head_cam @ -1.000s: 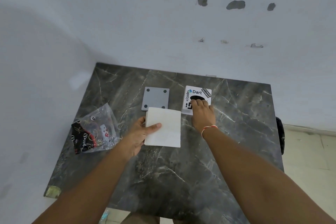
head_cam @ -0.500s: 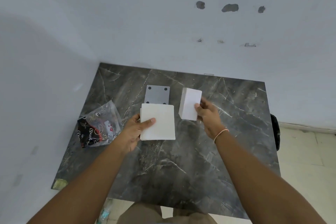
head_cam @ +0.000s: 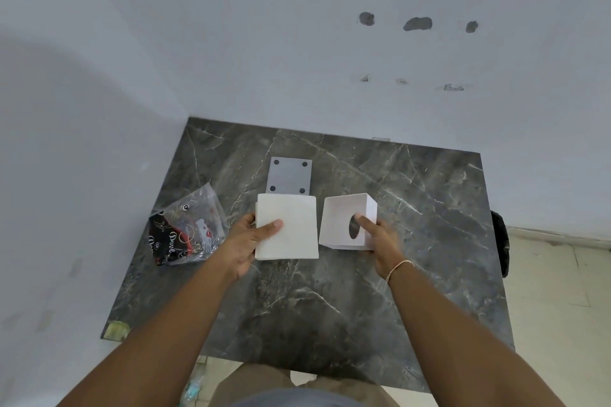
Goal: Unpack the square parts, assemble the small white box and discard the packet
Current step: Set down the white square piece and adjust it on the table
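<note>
Left hand point(head_cam: 246, 241) grips a flat white square point(head_cam: 287, 228), thumb on top. Right hand point(head_cam: 380, 238) holds the white box point(head_cam: 344, 220) — round hole facing up — above the bench point(head_cam: 330, 307). Grey plate point(head_cam: 291, 175) behind; packet point(head_cam: 185, 228) left.

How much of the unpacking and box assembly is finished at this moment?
Done: the parts are out of the packet. In hand: the left hand holds a white square part, the right hand a holed white part. Left: joining them, adding the grey plate, discarding the packet.
</note>
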